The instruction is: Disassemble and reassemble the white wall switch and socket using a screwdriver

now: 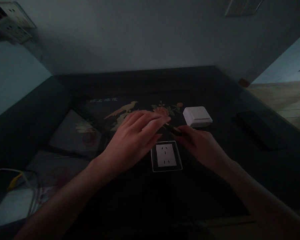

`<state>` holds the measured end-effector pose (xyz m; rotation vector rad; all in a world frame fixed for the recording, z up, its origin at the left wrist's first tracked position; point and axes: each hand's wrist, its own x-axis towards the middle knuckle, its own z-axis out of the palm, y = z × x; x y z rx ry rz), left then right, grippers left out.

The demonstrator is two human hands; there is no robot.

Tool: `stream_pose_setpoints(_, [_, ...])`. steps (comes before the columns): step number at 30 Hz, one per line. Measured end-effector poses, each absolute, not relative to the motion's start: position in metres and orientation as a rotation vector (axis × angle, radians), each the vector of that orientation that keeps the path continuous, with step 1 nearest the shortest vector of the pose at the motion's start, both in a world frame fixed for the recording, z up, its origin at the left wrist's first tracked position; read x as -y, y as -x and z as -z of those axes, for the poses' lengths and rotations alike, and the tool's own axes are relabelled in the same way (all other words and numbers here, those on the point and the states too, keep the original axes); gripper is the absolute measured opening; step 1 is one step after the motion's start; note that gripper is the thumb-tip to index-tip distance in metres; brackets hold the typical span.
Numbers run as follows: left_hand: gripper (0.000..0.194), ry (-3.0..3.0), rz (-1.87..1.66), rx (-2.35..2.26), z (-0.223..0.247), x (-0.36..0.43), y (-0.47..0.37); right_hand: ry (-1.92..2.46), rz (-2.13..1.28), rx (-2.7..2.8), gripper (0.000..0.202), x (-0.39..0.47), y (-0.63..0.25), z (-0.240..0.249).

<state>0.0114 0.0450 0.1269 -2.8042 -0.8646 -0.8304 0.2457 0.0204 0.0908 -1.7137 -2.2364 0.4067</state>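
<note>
In the dim middle of the head view, my right hand (197, 141) is closed, thumb and fingers round one end of a dark, slim, stick-like tool (173, 129). Its exact kind does not show. My left hand (140, 131) hovers at the tool's other end, palm down, fingers stretched forward and thumb apart below them. Whether its fingertips touch the tool is hard to see. Just below both hands, a wall socket (166, 155) with a white face and dark, pale-edged frame lies face up on the dark tabletop (150, 193). A white box-shaped switch or socket (197, 116) stands behind my right hand.
A black oblong case (260, 130) lies at the right. On the left are flat grey sheets or packets (72, 133) and a white cable (8, 169). A printed bird and flowers decorate the tabletop. Wall sockets (13, 25) hang at upper left, and a pale wall rises behind.
</note>
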Motion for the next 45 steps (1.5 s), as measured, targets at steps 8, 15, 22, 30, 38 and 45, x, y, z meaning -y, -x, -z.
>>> stream_pose_setpoints(8, [0.024, 2.790, 0.671, 1.124, -0.115, -0.074, 0.006, 2.063, -0.364, 2.195, 0.022, -0.022, -0.278, -0.061])
stream_pose_setpoints(15, [0.039, 2.763, 0.521, 1.524, -0.071, -0.112, 0.018, 2.168, -0.363, 2.237, 0.024, -0.014, -0.271, -0.057])
stream_pose_setpoints(22, [0.062, 2.767, 0.578, 1.710, -0.023, -0.128, 0.017, 2.154, -0.347, 2.297, 0.035, -0.010, -0.259, -0.050])
stream_pose_setpoints(30, [0.082, 2.770, 0.604, 1.812, -0.014, -0.130, 0.015, 2.153, -0.374, 2.290, 0.041, -0.012, -0.260, -0.053])
stream_pose_setpoints(38, [0.081, 2.828, 0.651, 1.708, -0.041, -0.124, 0.013, 2.098, -0.329, 2.182, 0.050, -0.013, -0.269, -0.050])
stream_pose_setpoints(45, [0.087, 2.816, 0.861, 1.520, -0.078, -0.096, 0.001, 1.846, -0.306, 2.089, 0.039, -0.016, -0.281, -0.048])
